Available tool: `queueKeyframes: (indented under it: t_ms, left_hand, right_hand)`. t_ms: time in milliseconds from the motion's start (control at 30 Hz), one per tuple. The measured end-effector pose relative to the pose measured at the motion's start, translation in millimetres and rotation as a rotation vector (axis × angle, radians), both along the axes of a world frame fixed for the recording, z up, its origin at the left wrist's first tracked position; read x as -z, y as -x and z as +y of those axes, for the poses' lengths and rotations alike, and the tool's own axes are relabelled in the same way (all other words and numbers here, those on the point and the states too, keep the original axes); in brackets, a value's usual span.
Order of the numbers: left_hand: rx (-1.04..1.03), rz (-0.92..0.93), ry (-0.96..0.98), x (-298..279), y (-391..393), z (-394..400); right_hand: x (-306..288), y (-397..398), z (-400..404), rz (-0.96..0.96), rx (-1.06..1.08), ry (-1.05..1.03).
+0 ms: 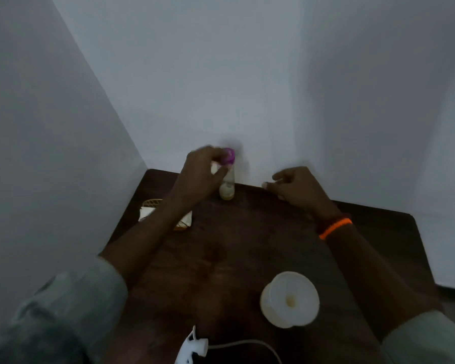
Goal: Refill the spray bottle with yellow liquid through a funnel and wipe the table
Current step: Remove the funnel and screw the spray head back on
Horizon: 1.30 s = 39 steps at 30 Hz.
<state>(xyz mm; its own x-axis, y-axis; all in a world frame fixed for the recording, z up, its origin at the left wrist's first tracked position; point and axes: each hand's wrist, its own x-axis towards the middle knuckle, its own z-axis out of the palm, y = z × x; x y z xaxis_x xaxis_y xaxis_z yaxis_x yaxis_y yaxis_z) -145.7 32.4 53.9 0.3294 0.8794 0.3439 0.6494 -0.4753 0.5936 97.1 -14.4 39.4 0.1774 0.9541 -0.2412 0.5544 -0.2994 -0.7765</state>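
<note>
1. Right now my left hand [202, 169] is up at the far edge of the table [247, 245], its fingers [222, 172] curled around the purple spray head [228, 155] of the spray bottle [227, 183].
2. That bottle stands upright against the wall, with only a shallow layer of yellow liquid [226, 194] at its bottom, so I judge it light and easy to tip.
3. Its clear body looks like smooth, thin plastic, likely slippery, so I would steady it low on the body while the head is turned.
4. My right hand [297, 189] hovers just beside it with fingers loosely spread, gripping nothing; the orange band [335, 227] sits on that wrist.
5. Nearer me stands a white funnel [289, 299], wide mouth up, a yellowish stain at its centre; it seems stiff and light, best taken by the rim.
6. A wire holder of white napkins [166, 214] lies under my left forearm, and a white plug with cord [192, 346] rests at the near edge.
</note>
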Motion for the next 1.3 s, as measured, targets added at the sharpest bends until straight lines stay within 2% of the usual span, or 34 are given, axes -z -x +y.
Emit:
queueKeyframes:
  t_ms: [133,200,400,600,1033,1300]
  left_hand:
    - [0.032,-0.005,0.501,17.2,-17.0,-116.7]
    - [0.046,-0.067,0.754,25.0,-25.9,-165.9]
    - [0.040,-0.237,1.139,33.8,-39.9,-209.2]
    - [0.007,-0.345,1.143,32.5,-43.9,-214.5]
    - [0.077,-0.271,0.972,24.0,-41.2,-206.3]
    - [0.132,-0.297,0.986,6.9,-39.6,-197.9]
  right_hand:
    - [-18.5,-27.9,-99.9,0.059,-0.015,0.054]
    - [-16.6,-32.1,-143.8,0.072,0.012,0.071]
    - [2.5,-22.9,-218.1,0.198,0.075,0.138]
    - [7.1,-10.8,-234.5,0.239,0.103,0.082]
    - [3.4,-10.4,-231.0,0.255,0.141,0.064]
    - [-12.4,-16.2,-224.4,0.261,0.108,0.045]
